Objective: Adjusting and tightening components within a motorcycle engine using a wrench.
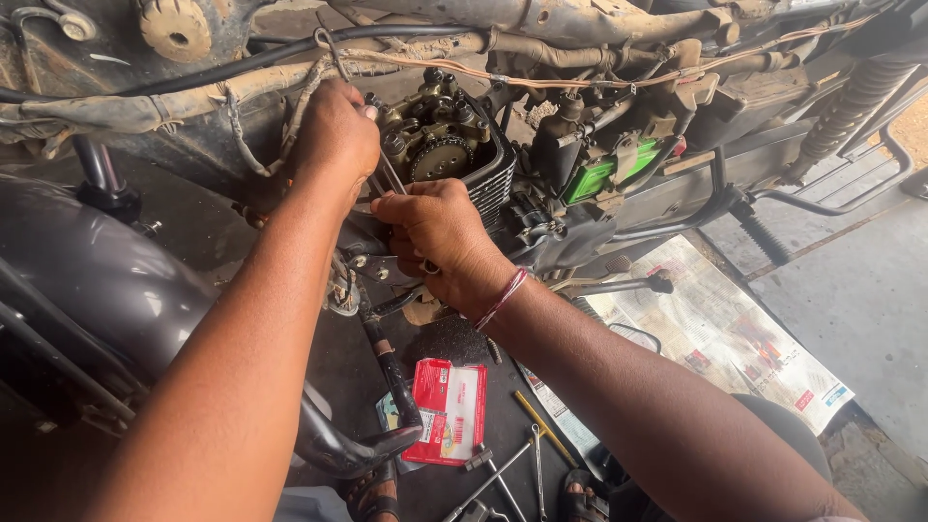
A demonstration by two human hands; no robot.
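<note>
Both hands work at the open top of a motorcycle engine (454,145), where the cam sprocket (440,155) and its bolts lie exposed above the dark cooling fins (493,188). The left hand (333,130) is clenched in a closed grip up against the left side of the cylinder head; what it clasps is hidden under the fist. The right hand (435,237), with a red thread bracelet (503,298) at the wrist, sits just below, its grip grasping a thin metal tool (391,176) whose shaft runs up towards the head between the two hands.

The space is crowded. A dusty wiring harness (290,77) and a black cable (251,60) pass right over the left hand, and the frame tube (580,19) runs above. A green part (604,174) sits to the right of the engine. The grey fuel tank (87,271) bulks at the left, close along the left forearm.

Below the arms, on the floor, lie a red packet (447,411), several long spanners (503,474), a yellow-handled tool (541,425) and spread newspaper (715,329). A sandalled foot (372,493) shows at the bottom edge.
</note>
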